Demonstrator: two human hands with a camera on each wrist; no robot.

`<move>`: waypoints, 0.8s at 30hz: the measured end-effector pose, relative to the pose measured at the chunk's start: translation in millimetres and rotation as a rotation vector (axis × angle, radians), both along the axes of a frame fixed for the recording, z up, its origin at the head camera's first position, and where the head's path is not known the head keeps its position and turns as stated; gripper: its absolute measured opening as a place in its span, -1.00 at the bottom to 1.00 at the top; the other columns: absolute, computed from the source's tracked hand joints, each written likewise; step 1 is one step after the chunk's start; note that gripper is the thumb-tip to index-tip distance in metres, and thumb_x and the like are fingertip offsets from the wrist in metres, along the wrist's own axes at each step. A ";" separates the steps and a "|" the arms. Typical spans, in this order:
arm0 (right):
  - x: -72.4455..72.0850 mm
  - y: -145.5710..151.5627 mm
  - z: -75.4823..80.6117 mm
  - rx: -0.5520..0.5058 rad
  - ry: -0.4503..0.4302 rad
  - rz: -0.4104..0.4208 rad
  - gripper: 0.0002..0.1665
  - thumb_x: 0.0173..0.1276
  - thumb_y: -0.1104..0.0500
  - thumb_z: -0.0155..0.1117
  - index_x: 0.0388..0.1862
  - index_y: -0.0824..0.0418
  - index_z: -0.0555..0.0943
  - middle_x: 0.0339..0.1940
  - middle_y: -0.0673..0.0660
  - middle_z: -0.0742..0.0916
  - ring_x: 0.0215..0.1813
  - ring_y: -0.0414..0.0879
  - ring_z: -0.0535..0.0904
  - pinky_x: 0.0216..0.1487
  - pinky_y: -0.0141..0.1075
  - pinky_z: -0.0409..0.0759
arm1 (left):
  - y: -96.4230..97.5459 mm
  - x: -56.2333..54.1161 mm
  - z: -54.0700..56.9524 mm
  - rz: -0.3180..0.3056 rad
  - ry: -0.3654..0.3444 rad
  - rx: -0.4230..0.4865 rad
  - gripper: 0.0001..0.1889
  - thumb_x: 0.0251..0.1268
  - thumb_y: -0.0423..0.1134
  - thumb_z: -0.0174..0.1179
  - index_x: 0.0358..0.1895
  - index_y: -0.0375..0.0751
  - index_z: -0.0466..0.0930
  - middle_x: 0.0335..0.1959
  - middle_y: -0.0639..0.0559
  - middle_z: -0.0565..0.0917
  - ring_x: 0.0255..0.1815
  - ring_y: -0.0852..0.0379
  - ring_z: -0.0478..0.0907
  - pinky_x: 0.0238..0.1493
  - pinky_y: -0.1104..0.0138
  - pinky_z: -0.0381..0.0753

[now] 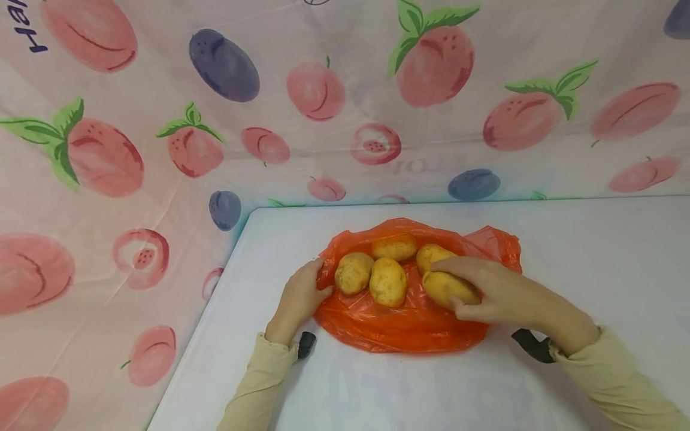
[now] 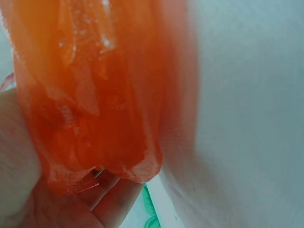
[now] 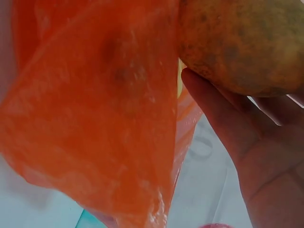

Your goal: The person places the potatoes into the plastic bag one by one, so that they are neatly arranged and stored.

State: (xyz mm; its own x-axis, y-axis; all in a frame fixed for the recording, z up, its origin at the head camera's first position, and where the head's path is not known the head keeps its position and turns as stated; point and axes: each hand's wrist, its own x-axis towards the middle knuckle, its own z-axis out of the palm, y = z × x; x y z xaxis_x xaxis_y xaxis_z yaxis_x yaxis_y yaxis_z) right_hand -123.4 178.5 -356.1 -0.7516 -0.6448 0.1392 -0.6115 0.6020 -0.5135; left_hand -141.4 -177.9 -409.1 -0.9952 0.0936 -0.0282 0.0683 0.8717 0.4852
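Note:
Several yellow potatoes (image 1: 389,282) lie on a crumpled orange plastic bag (image 1: 399,332) on the white table. At the right of the group my right hand (image 1: 498,293) grips one potato (image 1: 450,290) between thumb and fingers. The right wrist view shows that potato (image 3: 247,47) over the fingers, beside the bag (image 3: 104,123). My left hand (image 1: 300,296) holds the bag's left edge, near the leftmost potato (image 1: 353,273). In the left wrist view the bag (image 2: 104,114) hides part of the left fingers (image 2: 118,202).
The white table (image 1: 409,389) meets a cloth (image 1: 345,120) printed with peaches and plums at its back and left sides. Black straps (image 1: 533,346) show by the wrists, below the beige sleeves (image 1: 620,383).

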 end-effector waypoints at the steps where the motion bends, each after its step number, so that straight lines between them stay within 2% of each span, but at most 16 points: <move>1: 0.0 -1.0 -1.2 0.002 -0.002 0.005 -0.39 0.23 0.11 0.33 0.29 0.04 0.53 0.26 -0.04 0.62 0.21 -0.06 0.52 0.21 0.06 0.58 | 0.1 0.0 0.1 0.002 -0.002 0.001 -0.31 0.24 -0.26 0.38 0.42 -0.28 0.34 0.29 -0.17 0.55 0.30 -0.14 0.49 0.36 -0.01 0.45; 10: 0.6 -8.7 -8.5 0.030 -0.033 0.053 -0.41 0.23 0.12 0.32 0.28 0.03 0.53 0.26 -0.08 0.61 0.17 -0.16 0.53 0.22 -0.01 0.58 | 0.8 0.4 0.9 0.009 -0.017 0.000 -0.32 0.25 -0.26 0.37 0.42 -0.24 0.34 0.29 -0.14 0.55 0.30 -0.12 0.48 0.36 -0.01 0.46; 17: -1.2 -12.5 -13.8 0.036 -0.135 0.084 -0.46 0.30 0.10 0.30 0.29 -0.01 0.52 0.28 -0.06 0.59 0.18 -0.13 0.52 0.24 -0.01 0.57 | 1.0 -0.1 0.2 0.006 -0.014 0.003 -0.32 0.25 -0.25 0.37 0.43 -0.23 0.34 0.29 -0.13 0.55 0.29 -0.11 0.49 0.35 -0.01 0.47; 24: -2.8 -18.9 -20.5 0.039 -0.146 0.138 -0.47 0.29 0.11 0.33 0.26 -0.03 0.53 0.30 -0.04 0.58 0.26 -0.07 0.51 0.30 0.04 0.53 | 0.6 0.6 0.4 0.018 -0.025 0.018 -0.31 0.25 -0.25 0.37 0.43 -0.22 0.34 0.28 -0.12 0.56 0.27 -0.10 0.50 0.34 0.00 0.48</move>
